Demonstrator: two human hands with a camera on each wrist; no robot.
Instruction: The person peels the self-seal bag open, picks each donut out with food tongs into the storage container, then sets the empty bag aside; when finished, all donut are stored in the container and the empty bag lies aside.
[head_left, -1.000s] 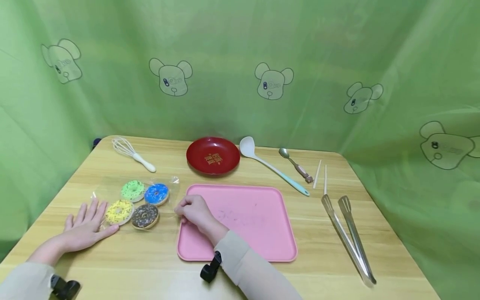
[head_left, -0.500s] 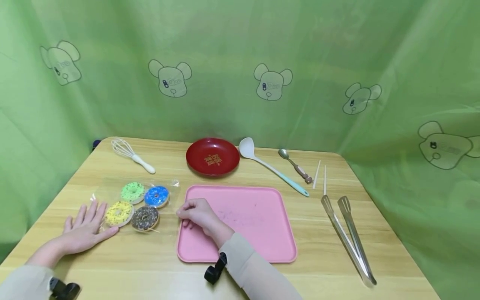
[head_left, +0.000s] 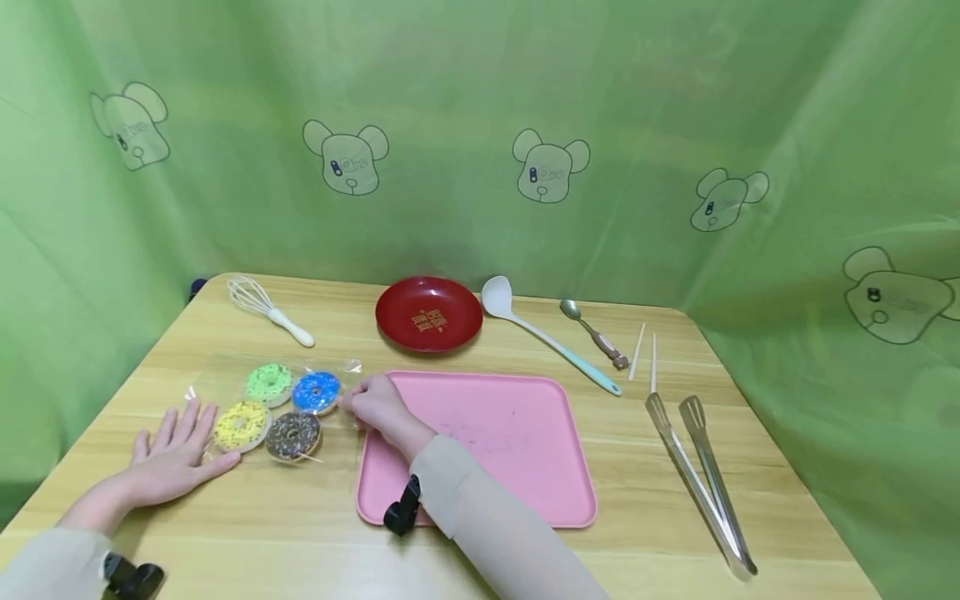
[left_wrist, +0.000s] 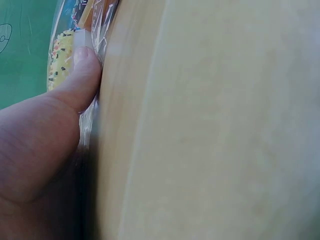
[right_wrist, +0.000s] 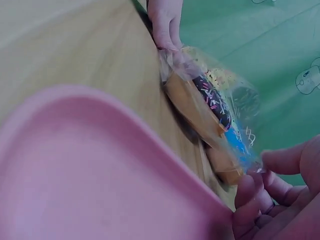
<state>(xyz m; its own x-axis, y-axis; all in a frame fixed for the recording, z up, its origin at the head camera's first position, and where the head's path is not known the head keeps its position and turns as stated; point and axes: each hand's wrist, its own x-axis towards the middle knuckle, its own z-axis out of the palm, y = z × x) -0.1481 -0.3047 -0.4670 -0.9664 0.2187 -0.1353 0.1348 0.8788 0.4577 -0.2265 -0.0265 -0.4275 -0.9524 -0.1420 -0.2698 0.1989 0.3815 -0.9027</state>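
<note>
**Four bagged doughnuts between two hands**

Head view, twelve o'clock being the far edge of the wooden table (head_left: 262, 542): a clear bag (head_left: 336, 429) lies at nine from the pink tray (head_left: 495, 450). In it I see the green doughnut (head_left: 268, 384) at eleven, the blue doughnut (head_left: 316, 392) at one, the dark doughnut (head_left: 293, 436) at five and the yellow doughnut (head_left: 242, 426) at seven. The left hand (head_left: 176, 458) lies palm down at the bag's eight, fingers straight and spread. The right hand (head_left: 384, 410) is at its three, fingertips drawn together. Around the tray, the red plate (head_left: 397, 308) sits at eleven, the ladle (head_left: 551, 337) at one, the spoon (head_left: 596, 333) nearer two, the metal tongs (head_left: 693, 479) at three. The whisk (head_left: 288, 323) is at the bag's twelve.

Left wrist view: the thumb reaches in from nine, its tip against the yellow doughnut's side, shiny film bunched beside it.

Right wrist view: thumb and fingers pinch the bag's edge at four. The doughnuts show edge-on toward three, the left hand touches the bag near twelve, and the tray fills seven and eight.
</note>
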